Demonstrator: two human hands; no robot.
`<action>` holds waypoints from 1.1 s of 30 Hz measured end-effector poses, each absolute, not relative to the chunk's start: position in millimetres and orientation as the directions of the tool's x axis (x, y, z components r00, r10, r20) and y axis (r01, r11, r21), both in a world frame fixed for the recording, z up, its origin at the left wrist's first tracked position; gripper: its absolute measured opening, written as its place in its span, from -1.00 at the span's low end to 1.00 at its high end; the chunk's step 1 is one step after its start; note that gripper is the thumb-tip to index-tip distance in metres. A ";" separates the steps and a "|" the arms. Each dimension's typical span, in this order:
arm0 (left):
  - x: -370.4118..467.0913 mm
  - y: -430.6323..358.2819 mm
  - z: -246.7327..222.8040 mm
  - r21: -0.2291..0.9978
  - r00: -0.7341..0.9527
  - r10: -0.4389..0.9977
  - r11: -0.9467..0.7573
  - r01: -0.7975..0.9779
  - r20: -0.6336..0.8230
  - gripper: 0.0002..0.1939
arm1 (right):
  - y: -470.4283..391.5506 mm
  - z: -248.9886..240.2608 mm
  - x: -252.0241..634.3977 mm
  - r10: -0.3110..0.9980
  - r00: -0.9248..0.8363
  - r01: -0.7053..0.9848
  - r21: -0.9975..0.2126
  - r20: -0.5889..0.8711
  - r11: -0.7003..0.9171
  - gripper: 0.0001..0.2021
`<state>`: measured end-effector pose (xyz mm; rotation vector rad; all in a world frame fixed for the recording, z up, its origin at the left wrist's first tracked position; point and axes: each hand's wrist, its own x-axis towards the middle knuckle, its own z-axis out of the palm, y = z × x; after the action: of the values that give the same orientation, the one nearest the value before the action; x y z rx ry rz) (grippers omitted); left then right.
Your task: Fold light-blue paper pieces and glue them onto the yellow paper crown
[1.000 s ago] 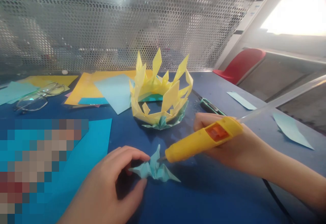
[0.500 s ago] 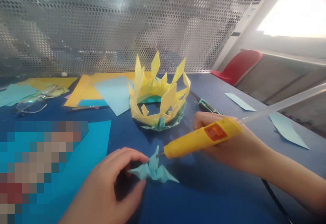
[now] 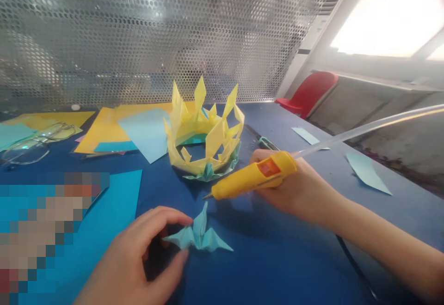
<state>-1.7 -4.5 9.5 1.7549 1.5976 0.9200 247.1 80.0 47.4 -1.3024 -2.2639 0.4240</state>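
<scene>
A light blue folded paper piece (image 3: 201, 235), with one upright point and two side wings, rests on the blue table. My left hand (image 3: 152, 242) grips its left wing between thumb and fingers. A yellow glue gun (image 3: 249, 178) with a clear glue stick is in my right hand (image 3: 291, 187); its metal tip is just above the upright point, a small gap apart. Behind them stands a yellow paper crown (image 3: 215, 143) with tall diamond points and light blue folded pieces along its lower front edge.
Glasses (image 3: 26, 151) lie on the left beside orange and yellow sheets (image 3: 104, 131). A bright blue sheet (image 3: 118, 212) is at the near left. A cutter (image 3: 265, 143) lies behind my right hand, paper strips (image 3: 369, 174) to the right. A perforated metal panel (image 3: 138, 32) stands behind.
The glue gun's tip has come away from the side of the folded piece's upright point and is now above it. The whole view has shifted slightly.
</scene>
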 end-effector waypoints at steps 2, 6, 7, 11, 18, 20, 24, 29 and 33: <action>-1.4 -4.3 10.2 0.791 0.038 0.991 -0.123 0.599 0.125 -0.85 | 80.7 48.2 247.6 0.869 -0.411 0.713 -0.498 0.274 0.494 -0.89; -0.8 -5.3 10.6 0.783 0.029 0.991 -0.123 0.610 0.133 -0.85 | 82.9 49.0 249.4 0.870 -0.387 0.693 -0.526 0.306 0.493 -0.93; -0.7 -5.7 10.8 0.786 0.028 0.992 -0.114 0.608 0.123 -0.85 | 83.4 49.3 249.7 0.873 -0.379 0.689 -0.536 0.307 0.487 -0.93; -0.2 -6.9 12.9 0.801 0.037 0.996 -0.091 0.591 0.086 -0.84 | 84.5 51.1 249.9 0.890 -0.357 0.674 -0.581 0.286 0.457 -0.94; -1.0 -7.2 13.8 0.822 0.057 0.997 -0.082 0.564 0.060 -0.83 | 84.4 50.4 250.4 0.909 -0.311 0.647 -0.639 0.278 0.417 -0.92; -1.1 -6.9 13.7 0.818 0.066 0.996 -0.085 0.569 0.058 -0.82 | 84.2 49.6 250.0 0.915 -0.285 0.635 -0.659 0.285 0.402 -0.91; -0.6 -6.6 14.0 0.824 0.067 0.997 -0.079 0.562 0.050 -0.83 | 84.3 49.4 248.8 0.935 -0.216 0.615 -0.705 0.280 0.353 -0.87; 0.0 -7.1 14.5 0.832 0.055 0.997 -0.076 0.550 0.054 -0.84 | 84.2 52.9 248.9 0.943 -0.111 0.517 -0.792 0.313 0.324 -0.81; 0.5 -7.6 16.8 0.845 0.052 0.998 -0.056 0.532 0.033 -0.87 | 83.1 55.1 250.9 0.923 0.019 0.391 -0.852 0.384 0.347 -0.79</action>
<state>0.5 -7.6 16.8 1.6678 1.5540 0.8917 250.9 83.1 55.1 -1.2240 -1.5668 0.6390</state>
